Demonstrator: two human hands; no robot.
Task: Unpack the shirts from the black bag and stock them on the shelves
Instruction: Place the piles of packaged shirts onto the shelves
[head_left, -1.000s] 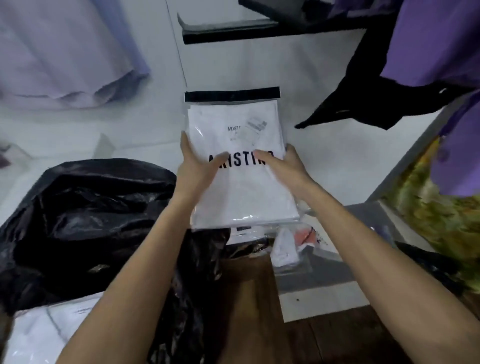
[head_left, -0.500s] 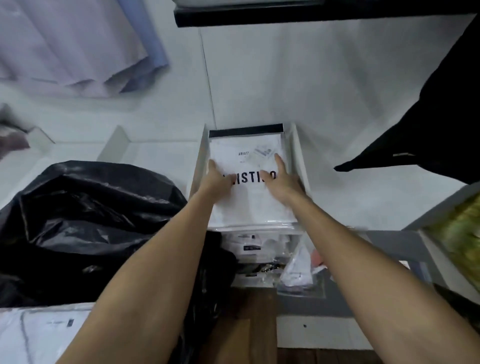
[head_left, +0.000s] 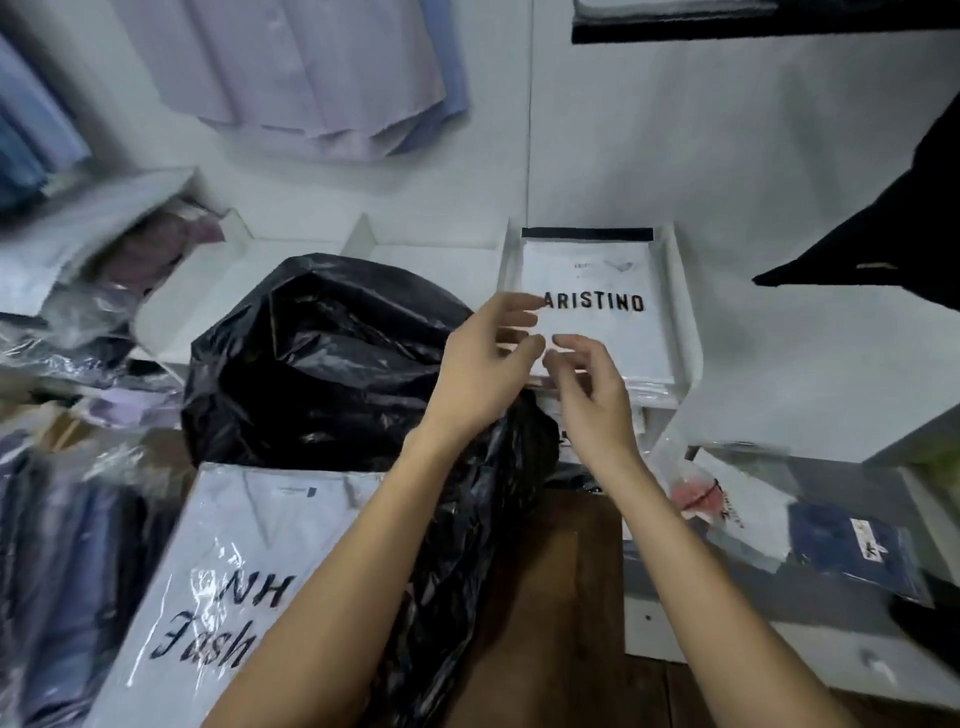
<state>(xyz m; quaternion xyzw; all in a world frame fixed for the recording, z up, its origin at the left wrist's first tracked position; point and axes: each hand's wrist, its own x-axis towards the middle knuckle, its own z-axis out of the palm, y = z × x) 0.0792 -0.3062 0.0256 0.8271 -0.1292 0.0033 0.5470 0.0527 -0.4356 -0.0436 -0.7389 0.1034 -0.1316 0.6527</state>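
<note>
A white shirt pack (head_left: 597, 322), flat in clear plastic with a black strip along its far edge and "ARISTINO" printed in black across it, lies on top of a stack in a white shelf slot (head_left: 687, 312), just beyond both hands. The left hand (head_left: 480, 364) and right hand (head_left: 592, 395) hover close together in front of it, fingers loosely spread, holding nothing. The crumpled, glossy black bag (head_left: 322, 358) sits to the left of the hands.

Both bare forearms reach toward twelve o'clock; left hand (head_left: 480, 364) and right hand (head_left: 589, 395) hover close together, fingers loosely curled, holding nothing.
</note>
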